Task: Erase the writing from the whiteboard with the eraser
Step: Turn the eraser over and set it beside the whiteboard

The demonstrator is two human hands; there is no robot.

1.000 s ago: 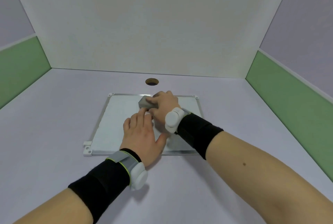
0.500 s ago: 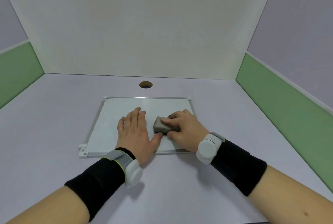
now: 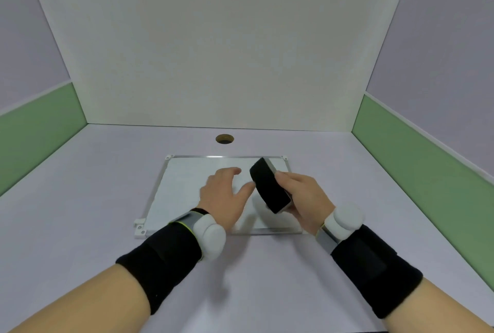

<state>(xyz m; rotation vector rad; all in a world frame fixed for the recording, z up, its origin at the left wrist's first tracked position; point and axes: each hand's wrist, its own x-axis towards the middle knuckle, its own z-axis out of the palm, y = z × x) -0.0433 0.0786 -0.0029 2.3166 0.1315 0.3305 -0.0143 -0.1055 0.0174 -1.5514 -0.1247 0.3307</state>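
- The right hand (image 3: 304,199) grips the grey block eraser with black felt face (image 3: 268,185), tilted up over the right edge of the metal-framed white whiteboard (image 3: 184,185).
- The left hand (image 3: 223,195) is spread open over the board — contact unclear.
- Both hands hide part of the board; no writing shows on the rest.

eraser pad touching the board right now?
No. The right hand holds the eraser lifted and tilted above the whiteboard, its black pad facing the camera.
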